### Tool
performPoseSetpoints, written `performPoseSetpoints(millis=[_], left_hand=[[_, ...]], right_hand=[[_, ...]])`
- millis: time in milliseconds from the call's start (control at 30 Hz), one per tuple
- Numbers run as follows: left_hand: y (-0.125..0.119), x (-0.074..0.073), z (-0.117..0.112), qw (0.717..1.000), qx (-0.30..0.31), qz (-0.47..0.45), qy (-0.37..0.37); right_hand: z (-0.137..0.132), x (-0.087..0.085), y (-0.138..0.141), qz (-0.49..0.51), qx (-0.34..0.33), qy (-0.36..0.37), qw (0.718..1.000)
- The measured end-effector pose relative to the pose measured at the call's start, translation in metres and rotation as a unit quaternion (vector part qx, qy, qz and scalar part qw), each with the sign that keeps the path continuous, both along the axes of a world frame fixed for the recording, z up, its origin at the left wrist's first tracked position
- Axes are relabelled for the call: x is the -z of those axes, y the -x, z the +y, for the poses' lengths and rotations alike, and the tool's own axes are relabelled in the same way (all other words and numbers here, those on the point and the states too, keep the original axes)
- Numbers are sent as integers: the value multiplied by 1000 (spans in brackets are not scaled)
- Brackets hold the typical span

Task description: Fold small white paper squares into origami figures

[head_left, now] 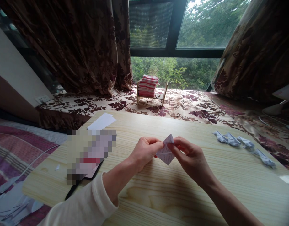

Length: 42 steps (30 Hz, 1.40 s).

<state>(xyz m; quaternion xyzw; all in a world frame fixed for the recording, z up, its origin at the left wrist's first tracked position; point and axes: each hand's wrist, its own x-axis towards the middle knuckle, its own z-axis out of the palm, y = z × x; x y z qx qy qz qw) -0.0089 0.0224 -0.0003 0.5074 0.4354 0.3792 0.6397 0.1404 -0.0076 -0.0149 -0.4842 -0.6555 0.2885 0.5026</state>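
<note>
Above the middle of the wooden table, a small folded piece of printed paper (167, 154) is held up in a diamond shape. My left hand (145, 151) pinches its left corner between thumb and fingers. On the other side, my right hand (188, 157) grips the upper right edge, its thumb pressed on the paper's face. Fingertips behind the paper are partly hidden. Several folded paper pieces (233, 140) lie in a slanting row at the table's right side.
White paper strips (101, 121) lie at the table's (144, 201) back left. A blurred-out item with a dark edge and strap (72, 190) sits left. Loose paper sheets (14, 204) rest on the bed. A small wooden rack (163, 95) holding striped cloths (147, 86) stands by the window.
</note>
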Motion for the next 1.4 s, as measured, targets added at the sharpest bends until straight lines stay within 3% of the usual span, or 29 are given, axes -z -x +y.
performPoseSetpoints(millis=[167, 433, 633, 1400], left_hand=[[0, -2, -1, 1000, -4, 3, -19], [0, -3, -2, 1000, -28, 2, 5], [1, -5, 0, 998, -9, -27, 58], [3, -9, 1, 990, 60, -105, 69]], right_hand=[[0, 1, 2, -15, 14, -57, 998], [-2, 0, -1, -147, -3, -189, 971], [-2, 0, -5, -189, 3, -205, 960], [0, 3, -9, -225, 4, -205, 953]])
